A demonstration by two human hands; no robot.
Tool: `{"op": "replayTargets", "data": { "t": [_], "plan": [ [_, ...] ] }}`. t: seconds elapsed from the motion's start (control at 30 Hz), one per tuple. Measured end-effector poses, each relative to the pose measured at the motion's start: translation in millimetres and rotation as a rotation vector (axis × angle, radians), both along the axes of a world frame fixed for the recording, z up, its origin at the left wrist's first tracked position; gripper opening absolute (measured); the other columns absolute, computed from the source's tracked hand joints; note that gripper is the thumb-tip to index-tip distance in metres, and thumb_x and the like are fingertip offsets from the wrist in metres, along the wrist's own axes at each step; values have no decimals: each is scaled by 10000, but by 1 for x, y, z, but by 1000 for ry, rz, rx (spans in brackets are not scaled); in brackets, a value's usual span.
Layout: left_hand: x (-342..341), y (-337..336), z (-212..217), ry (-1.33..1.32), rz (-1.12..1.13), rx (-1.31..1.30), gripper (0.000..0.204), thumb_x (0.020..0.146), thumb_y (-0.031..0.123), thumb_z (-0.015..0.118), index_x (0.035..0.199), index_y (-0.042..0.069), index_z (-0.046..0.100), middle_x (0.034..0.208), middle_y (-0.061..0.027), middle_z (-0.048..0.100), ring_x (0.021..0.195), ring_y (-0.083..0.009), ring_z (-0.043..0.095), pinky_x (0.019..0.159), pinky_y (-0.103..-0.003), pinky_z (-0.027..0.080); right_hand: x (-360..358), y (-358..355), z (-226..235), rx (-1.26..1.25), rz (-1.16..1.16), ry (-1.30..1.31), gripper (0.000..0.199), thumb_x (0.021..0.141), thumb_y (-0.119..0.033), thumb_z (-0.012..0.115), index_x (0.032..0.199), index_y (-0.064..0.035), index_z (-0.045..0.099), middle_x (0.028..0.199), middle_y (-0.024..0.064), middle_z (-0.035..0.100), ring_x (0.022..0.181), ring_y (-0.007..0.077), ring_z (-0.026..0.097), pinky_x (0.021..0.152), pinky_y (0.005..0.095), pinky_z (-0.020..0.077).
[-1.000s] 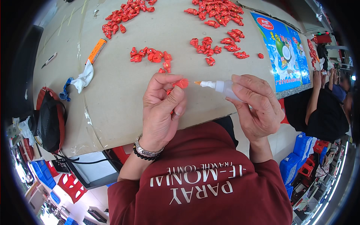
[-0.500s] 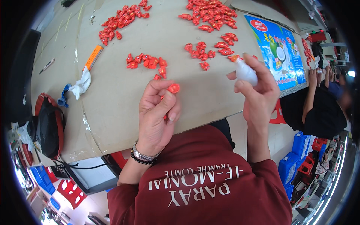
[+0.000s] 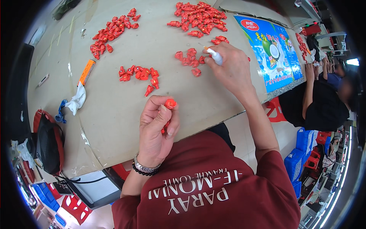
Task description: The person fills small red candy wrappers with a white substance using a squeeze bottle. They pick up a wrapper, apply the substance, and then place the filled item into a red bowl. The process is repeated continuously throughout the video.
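In my left hand (image 3: 156, 124) a small red plastic piece (image 3: 170, 104) is pinched between thumb and forefinger, its round end up; more red shows under the curled fingers. My right hand (image 3: 233, 70) grips a white squeeze bottle (image 3: 215, 56) with an orange nozzle, tilted toward the upper left. Its tip is above the table, close to a small cluster of red pieces (image 3: 188, 58). Another short row of red pieces (image 3: 141, 73) lies beyond my left hand. The undersides of the held things are hidden by my fingers.
Two larger heaps of red pieces, one left (image 3: 114, 28) and one right (image 3: 202, 17), lie farther back on the table (image 3: 114, 103). An orange-wrapped stick (image 3: 87, 71), a white cloth (image 3: 77, 100) and a black bag (image 3: 49, 135) are at left. A blue printed sheet (image 3: 267, 49) covers the right; a co-worker (image 3: 324, 103) sits beyond.
My right hand has swung forward and left with the bottle, whose nozzle now tilts over the table. My left hand keeps its red piece. The view has shifted slightly.
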State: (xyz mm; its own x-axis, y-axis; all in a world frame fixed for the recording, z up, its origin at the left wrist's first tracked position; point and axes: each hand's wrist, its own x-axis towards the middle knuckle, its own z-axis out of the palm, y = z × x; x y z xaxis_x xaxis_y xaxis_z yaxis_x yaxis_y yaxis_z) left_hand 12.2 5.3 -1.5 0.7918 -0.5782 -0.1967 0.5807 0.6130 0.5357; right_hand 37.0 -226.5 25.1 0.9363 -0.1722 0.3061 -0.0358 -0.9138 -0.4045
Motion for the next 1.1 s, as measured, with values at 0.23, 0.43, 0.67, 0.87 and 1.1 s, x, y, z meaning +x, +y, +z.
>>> {"op": "replayTargets", "data": {
  "t": [0.23,0.43,0.67,0.87,1.1],
  "plan": [
    [1,0,0,15,22,19,124,939,171,565,1012,71,557,947,-37,587,510,-55,400,424,-188,271,-6,11,-9,-26,33,-28,164,705,-72,724,839,-20,646,806,104,617,681,304,604,614,392,464],
    [1,-3,-1,-24,47,69,122,951,151,548,1023,56,570,931,-24,596,525,-46,404,439,-184,280,-16,11,-12,130,-5,14,237,654,-9,764,833,-14,609,791,94,617,674,201,600,631,314,467],
    [-1,-4,-1,-22,55,80,144,944,162,573,1038,53,577,887,-6,592,529,-40,396,453,-183,274,-31,21,-2,639,-30,-17,182,720,13,734,849,-3,607,803,51,658,730,99,617,660,241,493],
    [-1,-5,-1,-23,55,75,143,947,169,570,1039,60,576,888,-23,593,517,-44,403,450,-182,283,-46,45,12,800,122,-76,149,758,7,699,885,-14,625,792,33,652,713,94,617,638,227,488],
    [-2,-6,0,-25,37,-23,146,948,173,569,1041,61,575,903,-36,609,510,-49,406,444,-187,285,-51,59,24,1019,32,142,102,816,-7,644,915,-2,623,748,50,638,654,93,623,566,214,488]
  ]
}}
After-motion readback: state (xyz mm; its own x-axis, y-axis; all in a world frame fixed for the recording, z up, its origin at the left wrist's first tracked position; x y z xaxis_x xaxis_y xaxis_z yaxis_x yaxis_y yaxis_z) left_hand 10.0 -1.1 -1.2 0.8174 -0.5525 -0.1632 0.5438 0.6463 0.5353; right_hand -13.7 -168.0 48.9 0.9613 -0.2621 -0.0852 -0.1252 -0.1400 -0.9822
